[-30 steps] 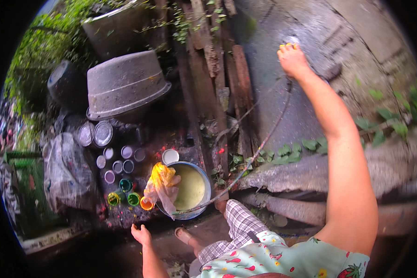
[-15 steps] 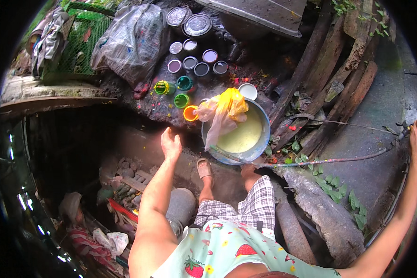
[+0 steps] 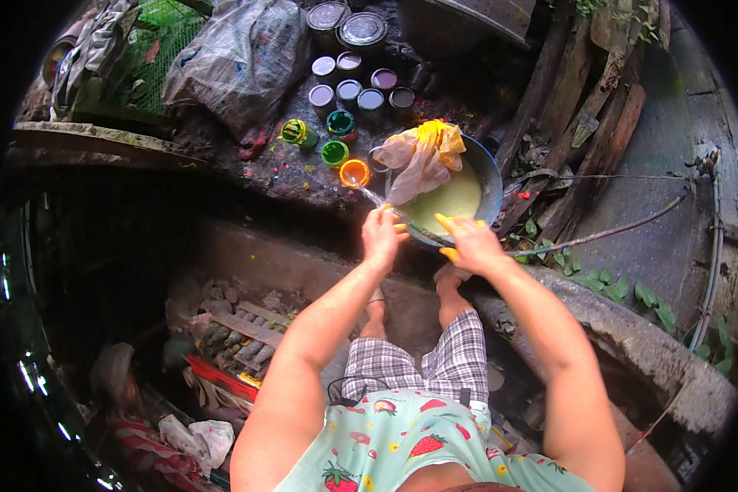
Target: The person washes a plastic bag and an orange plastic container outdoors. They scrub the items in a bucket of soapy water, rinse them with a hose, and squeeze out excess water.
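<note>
My left hand (image 3: 383, 238) is closed around the hose (image 3: 422, 234) near its end, just in front of the basin. From there a clear stream, apparently water, reaches toward an orange-rimmed cup (image 3: 354, 173). My right hand (image 3: 474, 246), its fingertips stained yellow, is over the hose at the basin's near rim with fingers apart. The blue basin (image 3: 494, 184) contains pale yellow liquid (image 3: 451, 197). A plastic bag smeared yellow (image 3: 426, 156) hangs over the basin's left side.
Green-stained cups (image 3: 334, 152) and several tins of grey and purple paint (image 3: 371, 99) stand beyond the orange one. A grey plastic sheet (image 3: 234, 70) lies at the far left. Old planks (image 3: 607, 139) lean at right, beside a concrete ledge (image 3: 599, 312).
My right hand has come from the far right edge to the basin's near rim. My left hand has moved right and taken hold of the hose. A clear stream now shows at its end.
</note>
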A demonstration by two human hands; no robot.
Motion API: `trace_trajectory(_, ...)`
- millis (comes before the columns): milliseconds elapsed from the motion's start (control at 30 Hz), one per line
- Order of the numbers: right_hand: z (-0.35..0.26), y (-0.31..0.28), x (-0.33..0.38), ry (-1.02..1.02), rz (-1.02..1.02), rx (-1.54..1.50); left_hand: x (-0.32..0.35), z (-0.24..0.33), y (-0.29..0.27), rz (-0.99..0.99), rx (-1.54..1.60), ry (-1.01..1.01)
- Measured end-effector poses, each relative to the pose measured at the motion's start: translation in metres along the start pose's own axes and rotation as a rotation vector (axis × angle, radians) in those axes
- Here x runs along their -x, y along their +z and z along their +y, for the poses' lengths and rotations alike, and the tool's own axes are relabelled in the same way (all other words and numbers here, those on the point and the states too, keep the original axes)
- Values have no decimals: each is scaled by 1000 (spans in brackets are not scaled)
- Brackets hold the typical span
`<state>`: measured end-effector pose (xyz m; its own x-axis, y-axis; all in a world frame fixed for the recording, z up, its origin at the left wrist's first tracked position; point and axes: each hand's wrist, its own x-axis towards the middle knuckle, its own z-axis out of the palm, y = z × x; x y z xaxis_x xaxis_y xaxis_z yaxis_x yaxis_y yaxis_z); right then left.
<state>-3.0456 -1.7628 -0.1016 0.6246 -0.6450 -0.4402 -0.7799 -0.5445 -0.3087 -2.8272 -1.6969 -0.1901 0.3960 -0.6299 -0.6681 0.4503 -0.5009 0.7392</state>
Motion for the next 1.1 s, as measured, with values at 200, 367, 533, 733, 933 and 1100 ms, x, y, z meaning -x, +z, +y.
trace_trajectory(200,-53,55,-68,129,232,-252,-8,21,9,-37,111,18)
trace_trajectory(367,-40,28,-95,-9,522,-339,-76,89,45,-22,94,201)
trace_trajectory(533,-26,3,-144,-45,756,-342,-110,127,88,3,-67,339)
trace_trajectory(733,10,-19,-175,47,721,-435,-121,97,92,121,-754,827)
trace_trajectory(933,36,-24,-168,-100,883,-407,-149,93,97,-209,-1059,823)
trace_trajectory(1100,33,-38,-180,79,797,-517,-146,151,103,-96,-1266,992)
